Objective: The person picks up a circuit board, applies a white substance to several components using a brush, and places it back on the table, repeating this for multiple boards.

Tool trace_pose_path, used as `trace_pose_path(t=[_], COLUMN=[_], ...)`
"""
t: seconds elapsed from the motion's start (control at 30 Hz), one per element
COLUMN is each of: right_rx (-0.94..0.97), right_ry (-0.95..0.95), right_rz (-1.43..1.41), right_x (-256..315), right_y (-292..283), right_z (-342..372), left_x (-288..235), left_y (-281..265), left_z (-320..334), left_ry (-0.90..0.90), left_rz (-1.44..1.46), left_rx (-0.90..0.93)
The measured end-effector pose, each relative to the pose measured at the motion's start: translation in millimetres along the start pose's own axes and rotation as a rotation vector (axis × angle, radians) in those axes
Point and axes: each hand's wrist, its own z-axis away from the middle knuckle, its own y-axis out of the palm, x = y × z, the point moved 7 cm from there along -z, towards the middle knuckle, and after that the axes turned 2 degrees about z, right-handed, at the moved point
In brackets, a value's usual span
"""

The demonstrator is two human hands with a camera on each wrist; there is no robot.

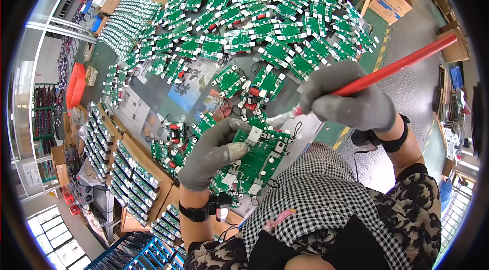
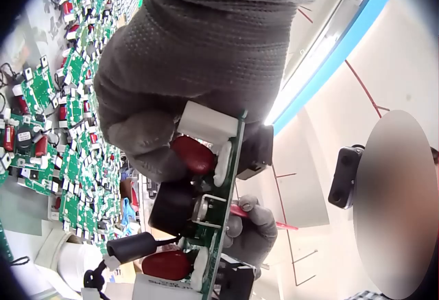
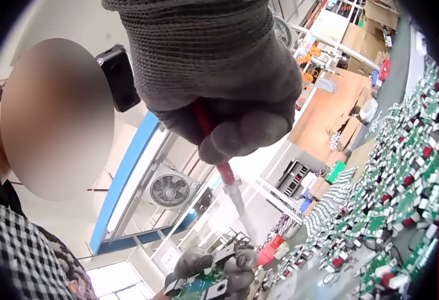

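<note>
In a grey glove, the left hand [image 1: 211, 155] grips a green circuit board [image 1: 262, 160] by its edge, thumb near a white block. The left wrist view shows that board [image 2: 226, 211] edge-on, with red and black parts, under the gloved left hand [image 2: 195, 60]. The gloved right hand [image 1: 351, 98] holds a red-handled brush [image 1: 402, 66], its pale bristle end beside the board's upper edge; contact cannot be told. In the right wrist view the right hand [image 3: 212, 73] is curled round the red handle [image 3: 225, 171], with the board [image 3: 199, 285] below.
Many green boards [image 1: 239, 41] cover the table's far part. Several more boards lie just left of the held one. Racks of boards [image 1: 135, 173] stand at the left, near a red bin [image 1: 75, 85]. A cardboard box [image 1: 389, 2] is at the upper right.
</note>
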Motion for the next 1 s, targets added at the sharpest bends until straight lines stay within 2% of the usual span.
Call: trace_pose_path(t=[0.1, 0.17, 0.23, 0.27, 0.37, 0.43, 0.5, 0.57, 0.63, 0.7, 0.77, 0.83, 0.9, 0.97, 1.0], right_rx=[0.111, 0.13, 0.116, 0.074, 0.09, 0.081, 0.153, 0.203, -0.033, -0.129, -0.301, -0.413, -0.53, -0.61, -0.639], right_ry=[0.023, -0.047, 0.108, -0.002, 0.071, 0.053, -0.078, -0.111, 0.128, 0.281, 0.272, 0.288, 0.287, 0.331, 0.341], right_rz=[-0.009, 0.029, 0.026, 0.077, 0.041, -0.005, 0.081, 0.105, -0.062, -0.052, -0.051, -0.059, -0.041, -0.018, -0.029], right_x=[3.9, 1.4, -9.5, -11.8, -9.0, -6.3, 6.4, 2.1, -21.3, -37.3, -53.2, -62.1, -64.8, -65.9, -66.3], right_y=[6.2, 12.4, 14.8, 13.0, 8.0, 13.7, 23.5, 34.0, 19.5, 1.6, -20.8, -31.5, -38.7, -40.5, -39.8], right_z=[9.5, 10.3, 7.8, 4.5, 2.5, 3.1, -0.7, -6.3, -20.4, -12.9, -5.4, -3.7, 1.3, 6.3, 7.4], left_x=[-2.1, -4.0, -2.0, -3.9, -1.2, 1.1, -0.7, 5.8, -6.2, 2.5, -3.3, -0.2, 29.5, 57.3, 59.3], left_y=[-6.5, -10.3, -13.4, -11.8, -18.6, -22.5, -23.4, -29.9, -52.7, -103.9, -146.2, -239.1, -333.1, -412.6, -436.0], left_z=[3.3, 4.1, 3.6, 4.0, 6.6, 8.5, 8.4, 3.6, 18.3, 22.8, 22.2, 26.7, 22.6, 18.8, 9.5], left_ry=[0.04, 0.062, 0.033, 0.046, 0.056, 0.05, 0.067, 0.069, 0.135, 0.212, 0.467, 0.706, 0.797, 0.789, 0.789], left_rz=[0.008, 0.03, -0.009, 0.005, 0.016, 0.016, 0.089, 0.068, 0.071, 0.052, 0.346, 0.247, 0.652, 0.775, 0.777], left_rx=[-0.047, -0.076, -0.05, -0.054, -0.061, -0.062, -0.064, -0.057, -0.084, -0.306, -0.499, -0.73, -0.787, -1.022, -1.015])
